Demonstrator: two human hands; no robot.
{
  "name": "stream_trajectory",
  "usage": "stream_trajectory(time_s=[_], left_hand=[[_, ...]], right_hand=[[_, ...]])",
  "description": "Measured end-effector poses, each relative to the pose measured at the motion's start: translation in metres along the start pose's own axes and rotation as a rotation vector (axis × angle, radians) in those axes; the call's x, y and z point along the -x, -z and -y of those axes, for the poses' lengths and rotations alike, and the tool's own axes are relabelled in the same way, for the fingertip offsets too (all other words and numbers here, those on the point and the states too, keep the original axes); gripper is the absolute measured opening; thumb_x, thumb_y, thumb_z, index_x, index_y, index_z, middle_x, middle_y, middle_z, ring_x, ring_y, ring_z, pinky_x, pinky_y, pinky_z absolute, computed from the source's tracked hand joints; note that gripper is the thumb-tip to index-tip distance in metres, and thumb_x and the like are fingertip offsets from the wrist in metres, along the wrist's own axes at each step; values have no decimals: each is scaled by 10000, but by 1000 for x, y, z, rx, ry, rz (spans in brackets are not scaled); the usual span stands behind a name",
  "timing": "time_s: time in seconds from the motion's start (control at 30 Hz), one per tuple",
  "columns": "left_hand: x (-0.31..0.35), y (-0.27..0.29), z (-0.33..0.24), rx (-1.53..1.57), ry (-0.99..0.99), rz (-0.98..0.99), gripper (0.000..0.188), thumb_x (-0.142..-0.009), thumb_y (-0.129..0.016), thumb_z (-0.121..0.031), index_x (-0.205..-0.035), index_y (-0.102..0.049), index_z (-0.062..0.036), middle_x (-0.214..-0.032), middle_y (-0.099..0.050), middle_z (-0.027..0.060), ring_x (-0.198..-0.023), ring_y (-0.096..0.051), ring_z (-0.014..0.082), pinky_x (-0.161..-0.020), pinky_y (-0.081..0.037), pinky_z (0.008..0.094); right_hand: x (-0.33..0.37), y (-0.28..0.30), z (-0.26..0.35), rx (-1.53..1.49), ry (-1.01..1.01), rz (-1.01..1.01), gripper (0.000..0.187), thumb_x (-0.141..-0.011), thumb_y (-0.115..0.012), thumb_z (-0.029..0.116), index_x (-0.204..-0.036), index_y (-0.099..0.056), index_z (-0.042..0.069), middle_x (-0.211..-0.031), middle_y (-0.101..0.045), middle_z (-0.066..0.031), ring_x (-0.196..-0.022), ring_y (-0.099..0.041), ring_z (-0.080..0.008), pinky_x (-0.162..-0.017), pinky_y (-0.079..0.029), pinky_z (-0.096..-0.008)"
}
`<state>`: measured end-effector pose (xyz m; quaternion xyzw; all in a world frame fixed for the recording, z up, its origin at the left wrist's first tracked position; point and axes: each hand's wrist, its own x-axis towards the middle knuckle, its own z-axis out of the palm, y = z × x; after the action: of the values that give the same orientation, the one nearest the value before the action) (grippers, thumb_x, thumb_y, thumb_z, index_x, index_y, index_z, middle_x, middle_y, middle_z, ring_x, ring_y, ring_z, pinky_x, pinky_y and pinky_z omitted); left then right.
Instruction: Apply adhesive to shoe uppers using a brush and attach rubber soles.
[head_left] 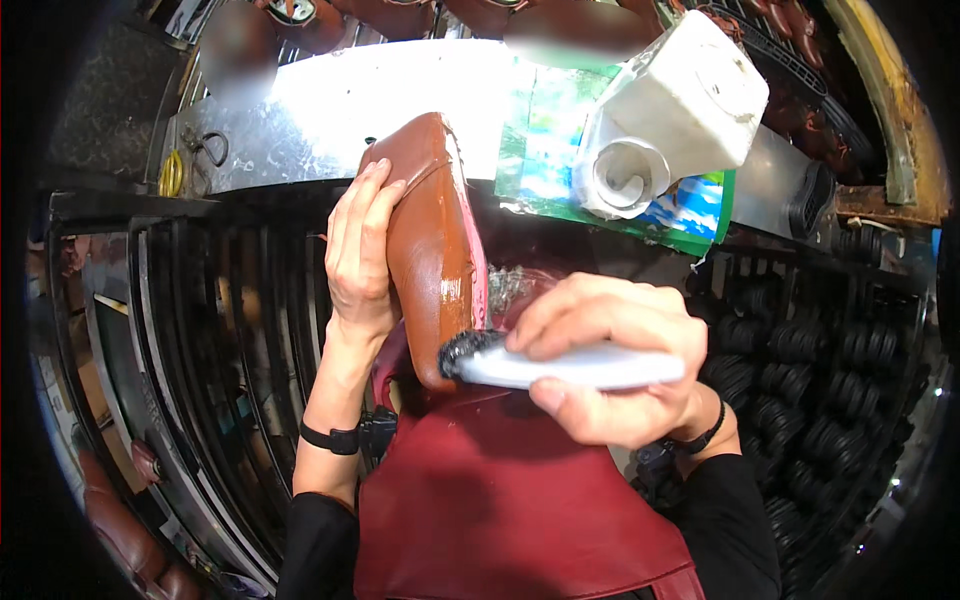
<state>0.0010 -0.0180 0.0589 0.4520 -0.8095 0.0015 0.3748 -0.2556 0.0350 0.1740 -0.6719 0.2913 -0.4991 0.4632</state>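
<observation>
A brown leather shoe point(428, 240) lies on its side in front of me, its pink underside edge turned to the right. My left hand point(362, 245) is closed round the shoe's left side, fingers over the upper. In my right hand point(620, 360) is a brush with a pale handle point(575, 368) and dark, clotted bristles point(465, 352). The bristles touch the shoe's near end, along the lower edge. A whitish wet-looking streak point(452, 290) shows on the leather just above the brush. The shoe's far side is hidden.
Beyond the shoe is a shiny metal bench point(330, 110) with scissors point(212, 150) at its left. A white plastic container with a round opening point(625, 178) rests on a green-blue sheet point(540, 130). Racks of black soles point(800, 380) stand at right. A red apron point(520, 500) covers my lap.
</observation>
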Motion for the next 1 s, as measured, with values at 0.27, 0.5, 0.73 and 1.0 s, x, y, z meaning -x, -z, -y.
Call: stream_trajectory(time_s=[0.27,0.5,0.73,1.0], left_hand=[[-51,9,0,2,124,84,559,-795,-747,17,-1338,-616,-13,-1347,-677,207,-1264,-652,394,-1088,-503,479],[-119,36,14,213,266,292,584,-730,-806,18,-1284,-622,2,-1211,-695,212,-1127,-688,395,-971,-542,435],[-150,37,64,460,256,446,721,-620,-919,62,-1285,-646,5,-1261,-706,148,-1066,-720,292,-970,-550,385],[-77,-21,108,1165,651,-97,953,-683,-825,74,-1557,-446,51,-1486,-576,184,-1363,-572,325,-1133,-477,437]], right_hand=[[-48,20,20,100,87,61,263,-674,-794,-45,-912,-686,-74,-884,-713,-201,-709,-701,-304,-628,-566,-363],[-118,46,9,176,259,-9,215,-754,-769,155,-834,-683,-26,-870,-750,-193,-746,-711,-273,-715,-578,-384],[-127,64,-56,128,85,-106,268,-715,-694,13,-966,-721,-76,-1044,-756,-196,-935,-719,-251,-874,-566,-380],[-5,41,-84,-3,-382,-781,172,-978,-759,102,-1071,-727,-39,-847,-729,-67,-702,-666,-101,-635,-530,-244]])
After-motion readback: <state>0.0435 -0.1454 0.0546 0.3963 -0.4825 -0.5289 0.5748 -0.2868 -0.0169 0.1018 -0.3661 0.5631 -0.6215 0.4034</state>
